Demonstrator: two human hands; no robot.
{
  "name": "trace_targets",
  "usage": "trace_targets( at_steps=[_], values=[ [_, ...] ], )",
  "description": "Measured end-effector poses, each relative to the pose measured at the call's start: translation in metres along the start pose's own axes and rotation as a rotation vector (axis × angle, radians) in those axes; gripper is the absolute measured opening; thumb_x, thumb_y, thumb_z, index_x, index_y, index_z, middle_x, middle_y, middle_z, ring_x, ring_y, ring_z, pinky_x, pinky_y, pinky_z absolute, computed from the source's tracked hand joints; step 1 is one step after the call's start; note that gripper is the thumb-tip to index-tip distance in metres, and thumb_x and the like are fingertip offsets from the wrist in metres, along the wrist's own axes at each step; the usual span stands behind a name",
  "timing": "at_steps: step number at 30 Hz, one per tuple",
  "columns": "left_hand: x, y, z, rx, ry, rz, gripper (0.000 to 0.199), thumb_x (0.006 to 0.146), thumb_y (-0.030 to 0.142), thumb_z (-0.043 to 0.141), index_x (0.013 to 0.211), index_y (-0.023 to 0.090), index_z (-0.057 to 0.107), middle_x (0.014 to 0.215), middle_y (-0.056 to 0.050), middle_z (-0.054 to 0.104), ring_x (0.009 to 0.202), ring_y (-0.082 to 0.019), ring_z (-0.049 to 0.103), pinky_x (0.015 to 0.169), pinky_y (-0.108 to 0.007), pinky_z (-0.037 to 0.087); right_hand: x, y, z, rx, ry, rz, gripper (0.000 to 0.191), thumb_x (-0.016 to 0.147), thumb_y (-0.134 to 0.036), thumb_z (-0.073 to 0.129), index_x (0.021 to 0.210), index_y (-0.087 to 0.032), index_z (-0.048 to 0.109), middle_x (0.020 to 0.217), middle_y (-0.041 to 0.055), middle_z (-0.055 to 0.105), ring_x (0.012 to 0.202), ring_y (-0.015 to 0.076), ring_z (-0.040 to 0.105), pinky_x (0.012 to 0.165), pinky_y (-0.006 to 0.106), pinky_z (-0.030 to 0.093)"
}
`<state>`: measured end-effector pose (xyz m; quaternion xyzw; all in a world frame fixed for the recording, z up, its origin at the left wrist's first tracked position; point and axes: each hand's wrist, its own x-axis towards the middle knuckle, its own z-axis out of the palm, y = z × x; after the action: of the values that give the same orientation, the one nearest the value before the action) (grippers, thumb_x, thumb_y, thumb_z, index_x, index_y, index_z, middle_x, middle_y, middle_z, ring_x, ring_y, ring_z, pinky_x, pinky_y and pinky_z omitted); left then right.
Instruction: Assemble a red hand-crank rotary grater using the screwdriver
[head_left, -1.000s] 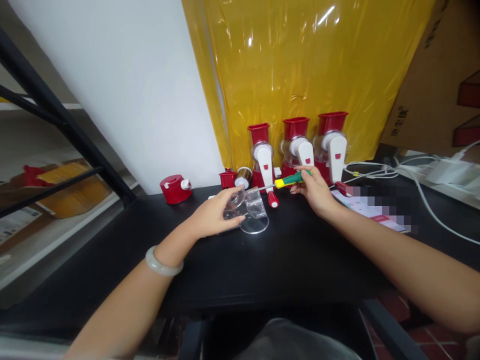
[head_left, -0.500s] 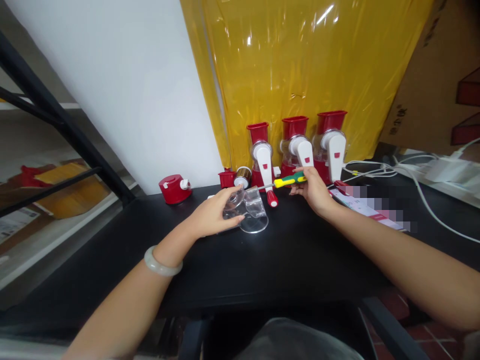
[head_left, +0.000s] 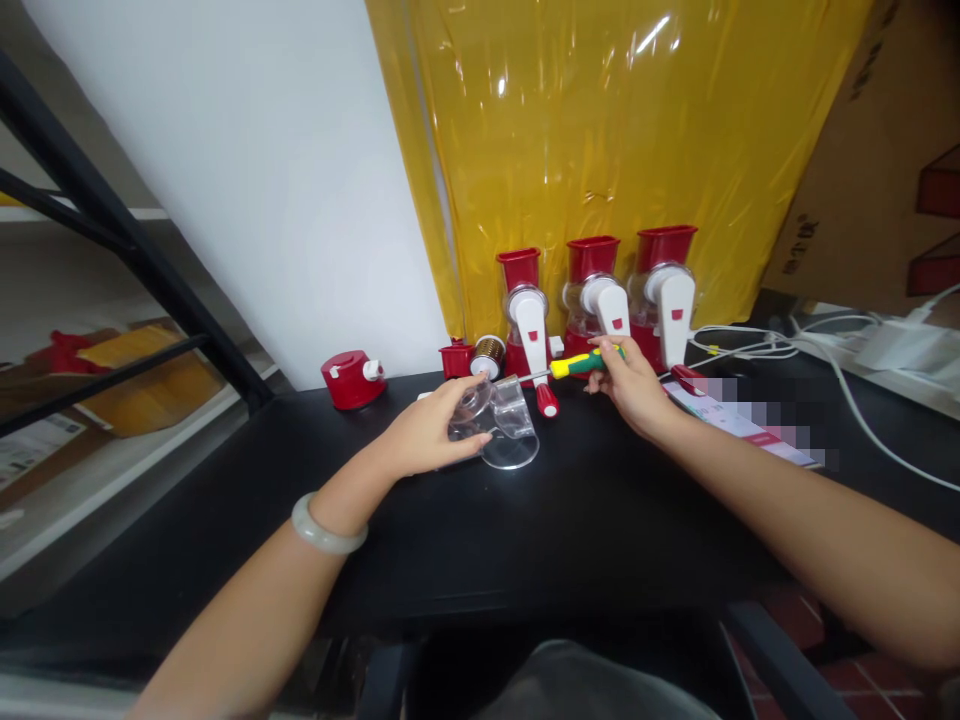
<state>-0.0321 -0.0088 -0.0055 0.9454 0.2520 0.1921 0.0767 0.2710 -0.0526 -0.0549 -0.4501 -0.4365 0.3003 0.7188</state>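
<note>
a broad black counter (head_left: 600,540) carries everything, with a translucent yellow plastic sheet (head_left: 600,120) hanging behind it. along the back stand three red-and-white crank machines with clear bodies (head_left: 616,295), side by side. in front of and left of them, a clear plastic housing with a round foot (head_left: 512,412) lies on the counter; the left hand (head_left: 427,430) grips it, thumb and fingers partly spread around its near side. the right hand (head_left: 630,385) is closed around a green-and-yellow-handled screwdriver (head_left: 586,362), its metal shaft pointing left to the housing; whether the tip touches is unclear. a round red plastic base (head_left: 354,380) sits farther left. near the housing lies a small gold perforated drum (head_left: 489,354).
</note>
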Motion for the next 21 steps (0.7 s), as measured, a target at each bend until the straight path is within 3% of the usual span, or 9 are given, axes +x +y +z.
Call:
trace_targets(
  at_steps=[4, 10, 14, 21],
  values=[
    [-0.0003, -0.0007, 0.0, -0.005, 0.005, 0.003, 0.077, 0.085, 0.052, 0.062, 0.151, 0.027, 0.03, 0.149, -0.012, 0.048, 0.127, -0.033, 0.056, 0.104, -0.051, 0.049, -0.0014, 0.0001, -0.002, -0.097, -0.022, -0.035, 0.043, 0.085, -0.066, 0.054, 0.097, -0.025, 0.054, 0.05, -0.0092, 0.046, 0.042, 0.0113, 0.05, 0.056, 0.03, 0.053],
    [0.0002, 0.0005, -0.0002, 0.002, 0.002, 0.003, 0.077, 0.085, 0.052, 0.062, 0.15, 0.025, 0.031, 0.149, -0.012, 0.048, 0.127, -0.033, 0.056, 0.104, -0.05, 0.049, 0.0012, 0.0015, -0.0048, 0.028, -0.039, 0.027, 0.034, 0.087, -0.057, 0.048, 0.098, -0.025, 0.052, 0.066, -0.0027, 0.06, 0.056, 0.0145, 0.061, 0.055, 0.03, 0.052],
    [0.0002, 0.0003, 0.0002, 0.021, 0.004, 0.008, 0.078, 0.085, 0.052, 0.062, 0.151, 0.024, 0.031, 0.149, -0.013, 0.047, 0.128, -0.034, 0.055, 0.104, -0.05, 0.049, 0.0028, 0.0003, -0.0041, 0.037, -0.048, 0.032, 0.028, 0.084, -0.047, 0.052, 0.1, -0.024, 0.053, 0.068, -0.0029, 0.061, 0.057, 0.0142, 0.061, 0.056, 0.03, 0.052],
    [-0.0006, -0.0018, 0.0007, 0.012, 0.011, 0.017, 0.078, 0.085, 0.051, 0.063, 0.151, 0.027, 0.031, 0.15, -0.013, 0.047, 0.126, -0.034, 0.058, 0.101, -0.05, 0.052, 0.0003, 0.0013, -0.0021, -0.019, -0.002, 0.016, 0.039, 0.083, -0.059, 0.06, 0.099, -0.025, 0.053, 0.056, -0.0086, 0.049, 0.046, 0.0103, 0.051, 0.052, 0.027, 0.05]
  ],
)
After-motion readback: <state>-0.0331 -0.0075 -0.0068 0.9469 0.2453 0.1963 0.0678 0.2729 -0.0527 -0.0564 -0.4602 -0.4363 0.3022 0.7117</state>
